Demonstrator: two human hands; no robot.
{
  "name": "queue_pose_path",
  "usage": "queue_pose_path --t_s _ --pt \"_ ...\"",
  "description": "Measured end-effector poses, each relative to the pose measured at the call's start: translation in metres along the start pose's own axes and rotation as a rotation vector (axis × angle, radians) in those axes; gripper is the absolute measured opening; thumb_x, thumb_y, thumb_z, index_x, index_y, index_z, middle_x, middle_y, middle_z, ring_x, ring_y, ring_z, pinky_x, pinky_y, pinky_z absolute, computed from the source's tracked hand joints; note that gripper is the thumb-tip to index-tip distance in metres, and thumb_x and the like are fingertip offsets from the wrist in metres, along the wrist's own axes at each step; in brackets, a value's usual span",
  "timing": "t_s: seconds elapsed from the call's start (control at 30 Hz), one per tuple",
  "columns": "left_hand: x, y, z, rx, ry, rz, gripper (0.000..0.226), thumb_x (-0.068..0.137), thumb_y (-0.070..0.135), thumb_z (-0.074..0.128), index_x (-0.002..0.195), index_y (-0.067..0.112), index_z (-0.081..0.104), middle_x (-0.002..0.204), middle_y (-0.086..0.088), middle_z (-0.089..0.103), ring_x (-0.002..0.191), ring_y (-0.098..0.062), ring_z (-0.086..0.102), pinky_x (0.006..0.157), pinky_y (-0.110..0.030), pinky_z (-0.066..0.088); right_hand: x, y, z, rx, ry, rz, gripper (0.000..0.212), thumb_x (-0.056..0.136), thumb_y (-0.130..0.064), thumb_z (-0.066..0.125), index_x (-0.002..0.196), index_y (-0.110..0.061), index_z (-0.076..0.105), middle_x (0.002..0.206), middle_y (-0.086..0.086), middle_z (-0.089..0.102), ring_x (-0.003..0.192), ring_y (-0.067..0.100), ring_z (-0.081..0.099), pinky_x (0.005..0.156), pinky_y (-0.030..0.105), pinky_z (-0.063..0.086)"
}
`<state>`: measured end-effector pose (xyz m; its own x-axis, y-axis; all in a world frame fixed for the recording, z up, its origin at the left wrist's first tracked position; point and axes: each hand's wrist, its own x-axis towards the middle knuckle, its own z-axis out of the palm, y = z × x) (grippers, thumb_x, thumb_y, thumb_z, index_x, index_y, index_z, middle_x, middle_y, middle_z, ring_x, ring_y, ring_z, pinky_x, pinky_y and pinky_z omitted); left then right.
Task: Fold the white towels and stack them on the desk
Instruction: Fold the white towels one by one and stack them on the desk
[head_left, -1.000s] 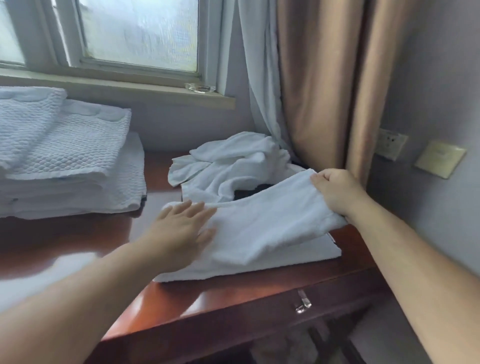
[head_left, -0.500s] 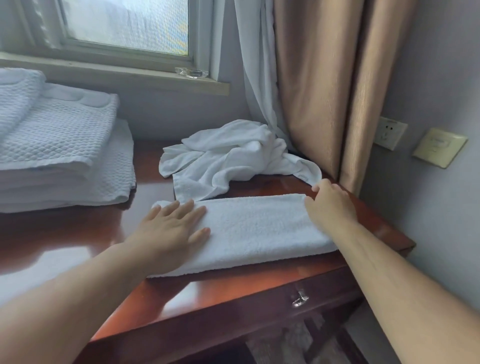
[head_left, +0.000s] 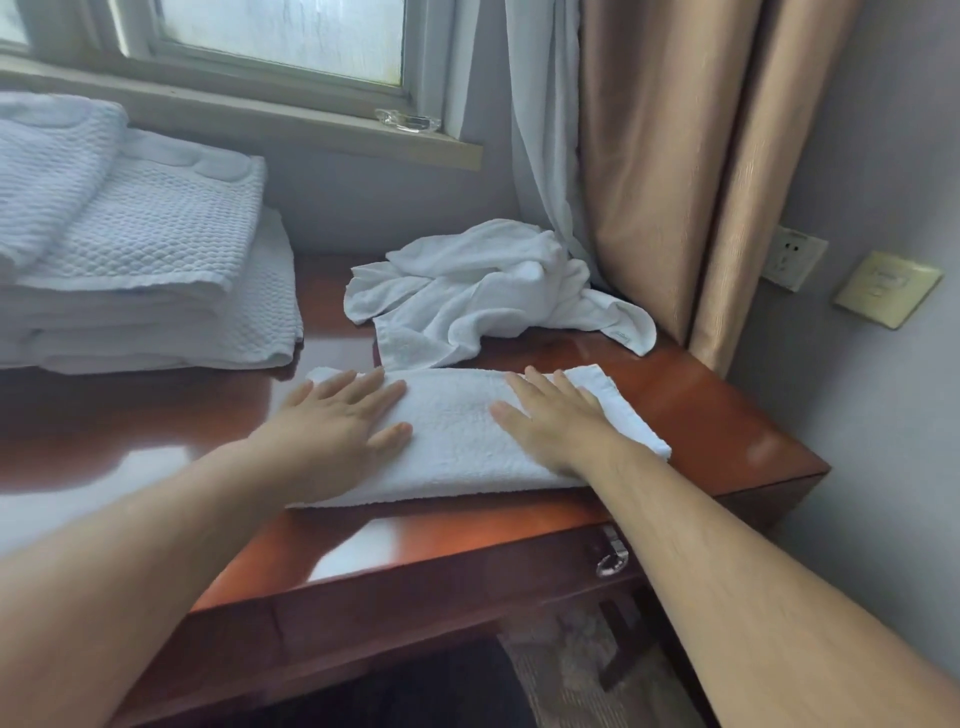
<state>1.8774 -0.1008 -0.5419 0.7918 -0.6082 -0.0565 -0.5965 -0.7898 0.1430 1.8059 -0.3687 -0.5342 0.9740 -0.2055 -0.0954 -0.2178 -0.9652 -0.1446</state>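
A white towel (head_left: 457, 431), folded into a long strip, lies on the reddish wooden desk (head_left: 701, 410) near its front edge. My left hand (head_left: 337, 421) presses flat on the strip's left end, fingers straight. My right hand (head_left: 556, 415) lies flat on its right half, fingers spread and pointing away from me. Just behind the strip sits a crumpled white towel (head_left: 483, 291), unfolded, against the curtain. A stack of folded, waffle-textured white towels (head_left: 135, 249) rests on the desk at the left.
A window sill (head_left: 311, 119) runs behind the desk with a clear glass dish (head_left: 408, 122) on it. Beige curtains (head_left: 675, 156) hang at the back right. A wall socket (head_left: 792, 254) and a plate (head_left: 885, 288) are on the right wall. A drawer handle (head_left: 613, 556) sticks out below.
My right hand laid the lifted towel half down over the strip, let go of its edge and now lies flat on it. My left hand stayed pressing the left end.
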Motion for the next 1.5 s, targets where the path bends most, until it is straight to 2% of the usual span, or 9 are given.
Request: queue_pose_path --t_s 0.23,0.43,0.57,0.7,0.9,1.03,1.3,1.4,1.5 --pt "-0.05 -0.048 -0.011 -0.005 -0.076 0.031 0.057 0.101 0.06 0.017 0.155 0.054 -0.002 0.166 0.02 -0.007 0.153 -0.006 -0.009 0.122 -0.034 -0.004 -0.009 -0.038 0.011 -0.031 -0.004 -0.089 0.092 0.08 -0.083 0.005 0.16 -0.038 0.006 0.17 -0.007 0.0 0.156 0.022 -0.008 0.123 0.048 -0.002" --pt "-0.105 -0.083 -0.027 -0.05 -0.099 -0.019 0.05 0.101 0.061 0.027 0.15 0.062 0.015 0.163 0.026 0.007 0.151 -0.008 0.004 0.121 -0.04 0.004 -0.022 -0.102 0.01 -0.135 -0.052 -0.169 0.064 0.1 -0.065 0.012 0.159 -0.042 0.005 0.17 0.0 -0.002 0.156 0.03 -0.007 0.123 0.055 0.001" --pt "-0.146 -0.115 -0.027 -0.148 -0.044 -0.064 0.042 0.102 0.06 0.031 0.142 0.068 0.026 0.157 0.036 0.017 0.148 -0.007 0.011 0.119 -0.041 0.006 -0.046 -0.162 0.024 0.021 0.051 -0.329 0.054 0.105 -0.053 0.028 0.155 -0.034 0.034 0.164 0.0 0.027 0.152 0.03 0.017 0.122 0.049 0.014" --pt "-0.197 -0.15 -0.016 -0.336 0.068 -0.069 0.038 0.104 0.051 0.035 0.141 0.062 0.036 0.151 0.043 0.019 0.146 0.006 0.012 0.122 -0.031 0.01 -0.085 -0.207 0.041 0.358 0.29 -0.639 0.033 0.101 -0.037 0.05 0.121 -0.024 0.072 0.128 -0.009 0.064 0.125 0.009 0.05 0.109 0.038 0.04" --pt "-0.226 -0.166 -0.008 -0.385 0.21 -0.138 0.037 0.104 0.043 0.043 0.141 0.048 0.049 0.153 0.031 0.033 0.144 0.002 0.023 0.123 -0.036 0.017 -0.125 -0.265 0.061 -0.104 0.259 -0.91 0.087 0.074 -0.075 0.061 0.141 -0.019 0.052 0.143 0.003 0.05 0.132 0.023 0.044 0.112 0.042 0.039" --pt "-0.238 -0.171 -0.008 -0.38 0.163 -0.151 0.04 0.105 0.048 0.034 0.144 0.05 0.044 0.156 0.033 0.025 0.149 -0.002 0.015 0.124 -0.042 0.011 -0.134 -0.282 0.074 -0.166 0.439 -0.865 0.078 0.065 -0.053 0.088 0.126 -0.011 0.065 0.128 0.013 0.064 0.116 0.035 0.063 0.096 0.048 0.054" --pt "-0.255 -0.169 -0.039 -0.274 -0.013 -0.199 0.043 0.106 0.055 0.022 0.143 0.055 0.043 0.151 0.039 0.026 0.146 -0.001 0.016 0.122 -0.042 0.003 -0.13 -0.295 0.069 -0.093 0.603 -0.961 0.029 0.083 -0.022 0.066 0.109 -0.012 0.074 0.095 0.003 0.073 0.081 0.026 0.07 0.062 0.04 0.058" --pt "-0.267 -0.169 -0.047 -0.466 0.034 -0.236 0.046 0.103 0.059 0.026 0.134 0.049 0.058 0.145 0.029 0.047 0.14 -0.004 0.036 0.121 -0.043 0.022 -0.134 -0.3 0.051 0.044 0.539 -0.963 0.037 0.087 -0.03 0.047 0.109 -0.016 0.073 0.087 -0.002 0.074 0.073 0.024 0.07 0.055 0.038 0.057" --pt "-0.281 -0.165 -0.064 -0.726 0.11 -0.229 0.053 0.091 0.073 0.028 0.117 0.051 0.069 0.118 0.024 0.067 0.113 -0.007 0.06 0.102 -0.036 0.046 -0.135 -0.301 0.028 0.216 0.488 -0.895 0.035 0.092 -0.041 0.046 0.112 -0.027 0.071 0.092 -0.009 0.075 0.08 0.021 0.07 0.06 0.04 0.057"
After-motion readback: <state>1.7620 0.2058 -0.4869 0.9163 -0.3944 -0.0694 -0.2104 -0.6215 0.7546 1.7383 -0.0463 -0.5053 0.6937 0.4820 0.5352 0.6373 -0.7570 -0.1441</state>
